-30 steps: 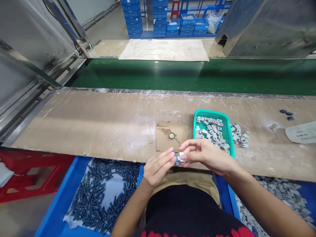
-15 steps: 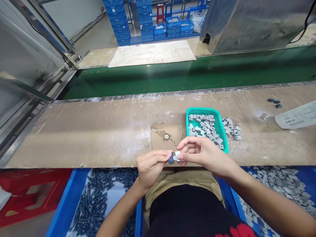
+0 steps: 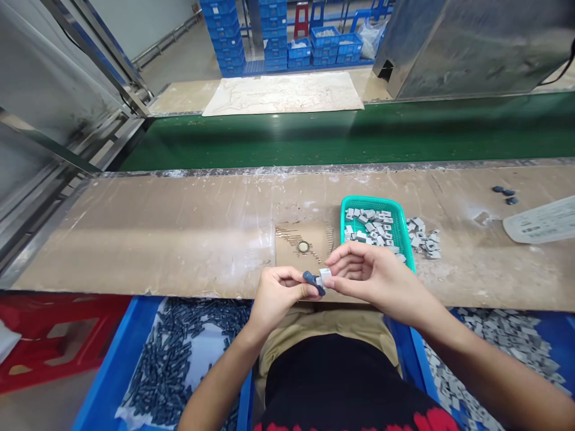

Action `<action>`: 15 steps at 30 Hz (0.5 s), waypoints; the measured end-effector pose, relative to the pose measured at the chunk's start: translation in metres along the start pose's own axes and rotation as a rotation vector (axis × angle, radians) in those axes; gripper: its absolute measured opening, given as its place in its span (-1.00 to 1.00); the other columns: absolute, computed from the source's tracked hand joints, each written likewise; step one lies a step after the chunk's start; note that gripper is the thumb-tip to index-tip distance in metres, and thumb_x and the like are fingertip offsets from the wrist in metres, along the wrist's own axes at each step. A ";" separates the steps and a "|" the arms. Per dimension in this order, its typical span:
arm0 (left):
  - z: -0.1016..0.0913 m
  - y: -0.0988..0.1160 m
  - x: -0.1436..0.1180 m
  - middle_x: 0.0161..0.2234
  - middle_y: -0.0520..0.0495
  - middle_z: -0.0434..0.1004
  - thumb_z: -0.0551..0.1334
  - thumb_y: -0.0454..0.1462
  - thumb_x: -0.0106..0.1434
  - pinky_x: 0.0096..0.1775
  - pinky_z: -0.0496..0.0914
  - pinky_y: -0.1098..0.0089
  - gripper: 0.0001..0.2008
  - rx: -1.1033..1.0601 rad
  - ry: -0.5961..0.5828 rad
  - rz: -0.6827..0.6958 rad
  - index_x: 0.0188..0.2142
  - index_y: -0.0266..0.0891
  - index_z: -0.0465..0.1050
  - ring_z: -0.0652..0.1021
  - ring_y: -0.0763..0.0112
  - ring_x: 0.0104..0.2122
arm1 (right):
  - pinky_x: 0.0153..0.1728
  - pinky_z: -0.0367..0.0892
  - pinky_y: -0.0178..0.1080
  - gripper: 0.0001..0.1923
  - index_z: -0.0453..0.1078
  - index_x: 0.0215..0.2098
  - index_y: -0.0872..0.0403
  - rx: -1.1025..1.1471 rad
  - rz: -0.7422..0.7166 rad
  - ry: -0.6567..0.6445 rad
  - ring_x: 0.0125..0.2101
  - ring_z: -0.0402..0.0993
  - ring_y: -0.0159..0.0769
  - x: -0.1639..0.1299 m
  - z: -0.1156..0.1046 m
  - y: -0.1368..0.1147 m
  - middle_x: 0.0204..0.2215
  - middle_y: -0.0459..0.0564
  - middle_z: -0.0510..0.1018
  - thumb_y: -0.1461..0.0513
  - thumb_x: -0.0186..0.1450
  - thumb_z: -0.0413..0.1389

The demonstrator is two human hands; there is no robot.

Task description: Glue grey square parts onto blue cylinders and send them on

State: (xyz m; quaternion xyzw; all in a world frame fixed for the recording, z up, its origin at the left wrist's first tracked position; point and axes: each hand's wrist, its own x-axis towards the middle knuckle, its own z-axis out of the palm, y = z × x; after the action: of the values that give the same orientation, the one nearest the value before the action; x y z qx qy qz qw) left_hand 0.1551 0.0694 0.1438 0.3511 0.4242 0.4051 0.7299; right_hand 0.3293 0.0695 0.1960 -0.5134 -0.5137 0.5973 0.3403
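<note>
My left hand [image 3: 278, 293] pinches a small dark blue-grey rod [image 3: 313, 281] at the near edge of the worn brown bench [image 3: 157, 233]. My right hand [image 3: 375, 276] pinches a small light grey block [image 3: 324, 276], and the rod's end meets the block between my fingertips. Just behind my right hand stands a green basket [image 3: 375, 203] holding several grey blocks. A few more grey blocks [image 3: 423, 238] lie loose to its right.
A cardboard square with a small ring on it [image 3: 303, 246] lies left of the basket. Blue bins below the bench hold dark rods [image 3: 175, 359] on the left and grey blocks [image 3: 503, 341] on the right. A green conveyor belt [image 3: 341, 134] runs behind the bench.
Both hands stay together at the bench edge. The dark rod has turned in my left fingers and now points more sideways into the grey block. The camera view shifted slightly.
</note>
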 end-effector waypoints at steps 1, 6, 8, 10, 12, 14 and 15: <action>0.000 0.000 0.000 -0.53 -0.16 0.52 0.47 -0.28 -0.23 -0.41 0.51 0.37 -0.74 -0.009 0.001 -0.018 -0.58 -0.37 0.46 0.55 0.20 -0.48 | -0.39 0.45 -0.30 -0.73 0.34 -0.35 0.09 -0.009 -0.017 0.001 -0.45 0.49 -0.33 -0.001 0.000 0.000 -0.46 -0.03 0.53 0.20 0.01 0.26; 0.004 0.004 -0.003 -0.56 -0.18 0.51 0.47 -0.28 -0.25 -0.45 0.49 0.44 -0.73 0.033 0.042 -0.061 -0.60 -0.38 0.45 0.54 0.23 -0.54 | -0.35 0.46 -0.26 -0.79 0.35 -0.34 0.09 -0.110 -0.101 0.026 -0.41 0.50 -0.29 -0.004 0.005 0.002 -0.41 -0.01 0.53 0.21 0.06 0.22; 0.008 0.007 -0.004 -0.57 -0.18 0.50 0.47 -0.28 -0.26 -0.48 0.48 0.48 -0.73 0.059 0.071 -0.050 -0.62 -0.38 0.45 0.53 0.24 -0.55 | -0.32 0.45 -0.25 -0.80 0.37 -0.32 0.09 -0.157 -0.130 0.038 -0.38 0.51 -0.28 -0.004 0.006 0.004 -0.39 0.00 0.54 0.21 0.08 0.21; 0.012 0.009 -0.003 -0.60 -0.17 0.49 0.48 -0.27 -0.28 -0.49 0.47 0.48 -0.72 0.058 0.107 -0.028 -0.64 -0.38 0.44 0.53 0.26 -0.57 | -0.31 0.44 -0.25 -0.80 0.40 -0.31 0.08 -0.184 -0.151 0.054 -0.35 0.51 -0.26 -0.001 0.006 0.007 -0.38 0.00 0.55 0.20 0.09 0.20; 0.016 0.009 0.000 -0.61 -0.16 0.48 0.47 -0.25 -0.28 -0.49 0.47 0.46 -0.71 0.059 0.128 -0.015 -0.64 -0.38 0.44 0.52 0.26 -0.58 | -0.31 0.43 -0.26 -0.81 0.41 -0.29 0.07 -0.204 -0.166 0.084 -0.33 0.51 -0.26 0.002 0.004 0.009 -0.37 -0.01 0.56 0.20 0.11 0.19; 0.017 0.006 0.006 -0.61 -0.14 0.48 0.46 -0.24 -0.25 -0.51 0.46 0.46 -0.73 0.077 0.133 0.015 -0.63 -0.38 0.46 0.51 0.27 -0.60 | -0.31 0.43 -0.27 -0.82 0.42 -0.29 0.07 -0.224 -0.186 0.116 -0.32 0.52 -0.25 0.006 0.003 0.010 -0.37 -0.02 0.57 0.22 0.12 0.17; 0.016 0.003 0.011 -0.61 -0.14 0.49 0.45 -0.24 -0.23 -0.53 0.45 0.47 -0.75 0.087 0.137 0.042 -0.62 -0.37 0.47 0.51 0.27 -0.60 | -0.32 0.42 -0.27 -0.82 0.42 -0.29 0.07 -0.233 -0.197 0.127 -0.33 0.52 -0.25 0.007 0.002 0.009 -0.38 -0.02 0.57 0.23 0.12 0.17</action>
State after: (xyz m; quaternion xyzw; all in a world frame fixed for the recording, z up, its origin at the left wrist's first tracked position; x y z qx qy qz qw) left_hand 0.1724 0.0775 0.1494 0.3629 0.4828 0.4247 0.6744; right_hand 0.3264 0.0735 0.1848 -0.5332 -0.6050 0.4637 0.3670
